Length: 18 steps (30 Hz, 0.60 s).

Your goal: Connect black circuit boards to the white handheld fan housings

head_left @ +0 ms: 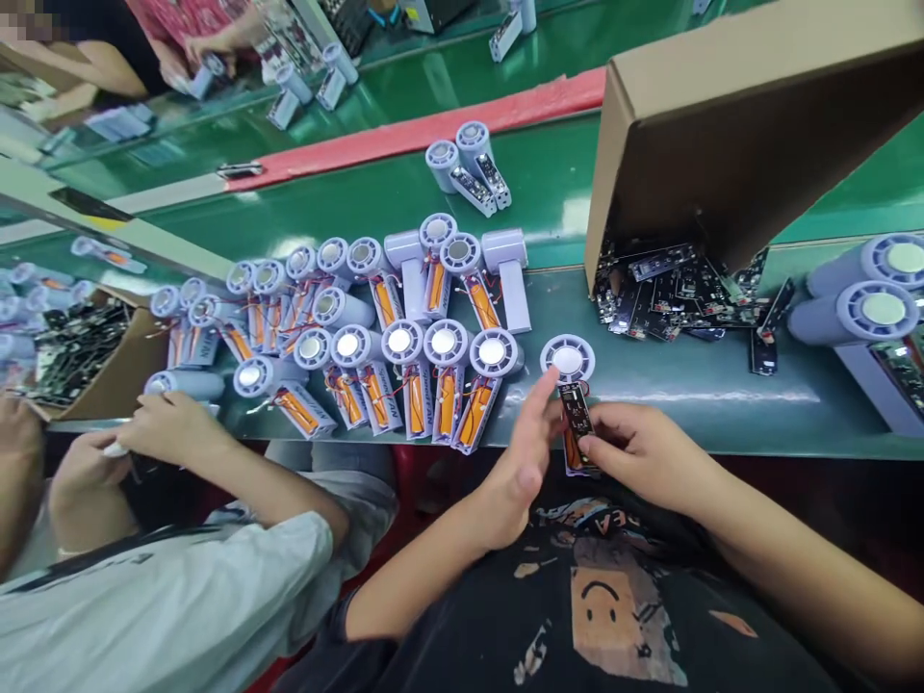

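Pinching a black circuit board [577,416] on its near-far long axis just below a round fan head [567,359], the right hand [645,456] clamps it while the open left hand [516,472] sits just beside it, near the bench [722,414] edge, wired fan bodies [415,404] lying left.

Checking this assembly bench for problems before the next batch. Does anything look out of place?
Yes. The brown cardboard box at the right is tipped over on its edge, and loose black circuit boards lie heaped outside it on the green bench, looking spilled.
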Available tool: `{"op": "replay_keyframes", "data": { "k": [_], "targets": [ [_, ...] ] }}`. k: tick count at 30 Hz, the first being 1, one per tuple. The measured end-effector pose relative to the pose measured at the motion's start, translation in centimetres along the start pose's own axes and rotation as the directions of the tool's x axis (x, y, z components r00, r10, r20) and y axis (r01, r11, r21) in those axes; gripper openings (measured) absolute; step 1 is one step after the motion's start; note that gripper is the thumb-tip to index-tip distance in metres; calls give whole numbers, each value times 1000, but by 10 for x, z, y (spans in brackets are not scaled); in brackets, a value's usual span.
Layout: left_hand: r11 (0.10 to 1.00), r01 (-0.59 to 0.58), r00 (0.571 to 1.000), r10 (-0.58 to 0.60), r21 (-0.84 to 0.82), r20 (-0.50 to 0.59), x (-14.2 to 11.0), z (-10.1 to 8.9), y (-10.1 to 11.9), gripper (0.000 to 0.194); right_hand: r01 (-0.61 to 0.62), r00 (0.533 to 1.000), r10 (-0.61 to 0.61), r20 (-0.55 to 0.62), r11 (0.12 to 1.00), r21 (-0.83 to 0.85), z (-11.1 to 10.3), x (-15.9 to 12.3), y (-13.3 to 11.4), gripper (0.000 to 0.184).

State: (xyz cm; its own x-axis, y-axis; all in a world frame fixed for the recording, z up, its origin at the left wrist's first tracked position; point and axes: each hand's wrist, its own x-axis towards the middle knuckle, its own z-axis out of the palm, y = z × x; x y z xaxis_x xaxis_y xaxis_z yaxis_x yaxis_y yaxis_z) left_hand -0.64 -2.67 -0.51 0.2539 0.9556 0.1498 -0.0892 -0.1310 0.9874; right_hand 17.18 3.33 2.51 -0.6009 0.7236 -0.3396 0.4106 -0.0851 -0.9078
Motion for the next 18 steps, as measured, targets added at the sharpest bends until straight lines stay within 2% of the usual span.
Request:
{"op": "replay_keyframes", "data": {
  "k": [2, 4, 7, 11, 18],
  "targets": [
    [983, 22, 994, -2, 183, -107, 5, -10, 0, 57, -46, 998, 34, 58, 973, 228, -4, 0, 3, 18],
    [917, 30, 987, 36, 398, -157, 11, -17, 1, 39, -103, 992, 63, 112, 912, 398, -6, -2, 6, 24],
    [806, -7, 994, 71, 591, -85, 22, -20, 3, 42, -123, 991, 91, 94, 887, 445, -6, -4, 7, 33],
    [755, -15, 999, 42, 656, -26, 34, -14, 2, 49, -115, 992, 83, 99, 918, 381, -3, -3, 8, 39],
    [815, 19, 989, -102, 579, 111, 45, -24, -4, 53, -132, 989, 68, 135, 825, 550, -1, 2, 16, 49]
  ]
}}
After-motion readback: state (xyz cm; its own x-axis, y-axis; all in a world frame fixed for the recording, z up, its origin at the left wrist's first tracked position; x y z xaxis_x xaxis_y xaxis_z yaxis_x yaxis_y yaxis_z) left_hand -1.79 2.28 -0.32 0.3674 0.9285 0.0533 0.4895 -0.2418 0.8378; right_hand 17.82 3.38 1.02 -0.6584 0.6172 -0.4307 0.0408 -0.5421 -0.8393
